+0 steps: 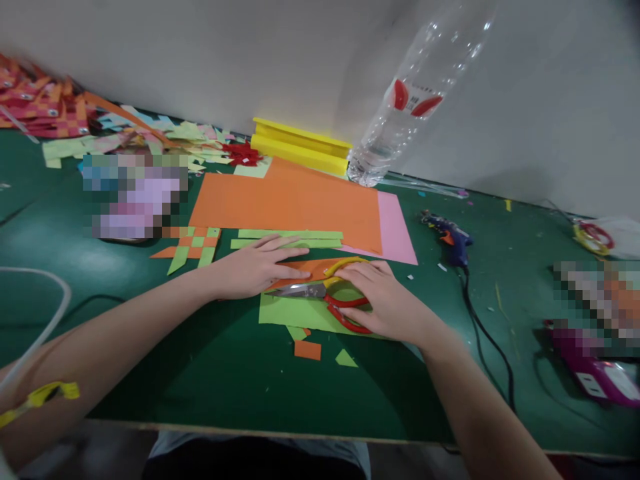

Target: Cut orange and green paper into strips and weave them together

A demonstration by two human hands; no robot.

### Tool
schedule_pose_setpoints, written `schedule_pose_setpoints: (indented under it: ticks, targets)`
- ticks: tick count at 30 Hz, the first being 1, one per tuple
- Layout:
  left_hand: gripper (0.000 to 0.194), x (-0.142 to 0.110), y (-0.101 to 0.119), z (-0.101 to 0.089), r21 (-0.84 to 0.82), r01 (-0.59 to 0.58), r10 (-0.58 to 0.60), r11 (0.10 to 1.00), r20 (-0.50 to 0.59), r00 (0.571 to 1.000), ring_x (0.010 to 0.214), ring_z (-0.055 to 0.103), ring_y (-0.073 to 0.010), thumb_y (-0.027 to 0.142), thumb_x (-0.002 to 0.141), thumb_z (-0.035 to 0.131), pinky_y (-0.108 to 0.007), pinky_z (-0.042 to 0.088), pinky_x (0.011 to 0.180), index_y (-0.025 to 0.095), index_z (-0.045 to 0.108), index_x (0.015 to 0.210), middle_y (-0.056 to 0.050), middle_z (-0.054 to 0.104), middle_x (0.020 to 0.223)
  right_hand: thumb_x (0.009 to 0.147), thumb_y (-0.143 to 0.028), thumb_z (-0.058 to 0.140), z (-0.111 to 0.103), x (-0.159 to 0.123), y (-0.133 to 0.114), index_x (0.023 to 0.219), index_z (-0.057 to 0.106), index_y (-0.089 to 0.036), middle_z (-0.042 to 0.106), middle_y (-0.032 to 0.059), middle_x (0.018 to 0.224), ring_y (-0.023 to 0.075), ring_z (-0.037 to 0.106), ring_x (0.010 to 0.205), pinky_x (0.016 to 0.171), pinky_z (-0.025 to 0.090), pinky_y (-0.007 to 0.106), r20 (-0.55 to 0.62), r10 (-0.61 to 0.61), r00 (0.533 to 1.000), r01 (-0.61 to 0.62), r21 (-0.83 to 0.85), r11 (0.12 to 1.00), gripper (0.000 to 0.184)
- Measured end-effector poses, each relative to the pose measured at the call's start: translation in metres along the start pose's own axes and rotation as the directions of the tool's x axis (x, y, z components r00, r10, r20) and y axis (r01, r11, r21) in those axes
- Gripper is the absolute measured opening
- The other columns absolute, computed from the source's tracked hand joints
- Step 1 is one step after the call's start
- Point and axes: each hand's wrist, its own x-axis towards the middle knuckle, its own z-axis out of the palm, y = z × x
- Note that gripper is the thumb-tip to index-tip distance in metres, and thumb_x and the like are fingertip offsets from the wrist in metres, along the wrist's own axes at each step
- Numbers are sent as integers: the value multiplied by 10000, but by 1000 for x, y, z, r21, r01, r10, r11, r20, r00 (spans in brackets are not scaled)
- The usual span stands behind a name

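My left hand (257, 265) lies flat with fingers stretched over an orange paper piece (300, 268) on the green table (225, 373). My right hand (383, 297) is curled around the red and yellow handles of scissors (320, 292), whose blades point left over a light green sheet (285, 312). Two light green strips (290, 237) lie just beyond my left fingers. A woven orange and green paper piece (193, 245) sits to the left of that hand.
A large orange sheet (295, 200) over a pink one (397, 230) lies further back, with a yellow paper stack (300, 145) and a clear bottle (405, 100) by the wall. A blue glue gun (447, 237) with black cable lies right. Paper scraps (125, 133) pile far left.
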Motion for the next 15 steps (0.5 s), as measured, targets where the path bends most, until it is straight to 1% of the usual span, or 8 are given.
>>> schedule_pose_setpoints:
  ticks: [3, 6, 10, 12, 15]
  targets:
    - [479, 0, 0, 0, -9, 6, -6, 1000, 0, 1000, 1459, 109, -215, 135, 957, 462, -420, 153, 1170, 385, 458, 1366, 45, 220, 1571, 847, -342, 621, 1, 2, -4, 1223, 522, -202, 630, 92, 1207, 265, 555, 1151, 980, 391, 465, -6, -13, 1000, 13, 7, 1000, 413]
    - [492, 1, 0, 0, -11, 3, -3, 1000, 2, 1000, 1460, 103, -209, 130, 954, 469, -420, 146, 1170, 395, 450, 1368, 50, 212, 1573, 854, -344, 616, 0, 2, -4, 1235, 515, -205, 631, 90, 1208, 260, 562, 1138, 974, 390, 463, -5, -22, 1000, 22, 6, 1000, 418]
    - [541, 0, -1, 1, -5, -12, 12, 1000, -9, 1000, 1462, 87, -196, 78, 931, 461, -422, 130, 1174, 390, 442, 1373, 51, 206, 1575, 860, -350, 608, -2, 1, -3, 1238, 521, -205, 629, 103, 1214, 271, 566, 1135, 969, 387, 466, -2, -31, 1000, 31, -2, 1000, 413]
    - [578, 0, -1, 2, -2, -13, 13, 1000, -8, 1000, 1462, 87, -199, 43, 909, 459, -427, 128, 1175, 386, 443, 1374, 49, 207, 1575, 855, -346, 616, -2, 1, -3, 1228, 525, -206, 632, 98, 1210, 268, 565, 1136, 971, 385, 461, 1, -27, 1000, 27, 5, 1000, 409]
    - [583, 0, -1, 2, 2, -11, 11, 1000, -9, 1000, 1462, 90, -203, 39, 903, 457, -426, 143, 1173, 383, 447, 1373, 46, 208, 1575, 847, -336, 626, -1, 1, -5, 1213, 526, -211, 638, 84, 1192, 257, 566, 1131, 970, 382, 452, 4, -14, 1000, 14, 26, 1000, 399]
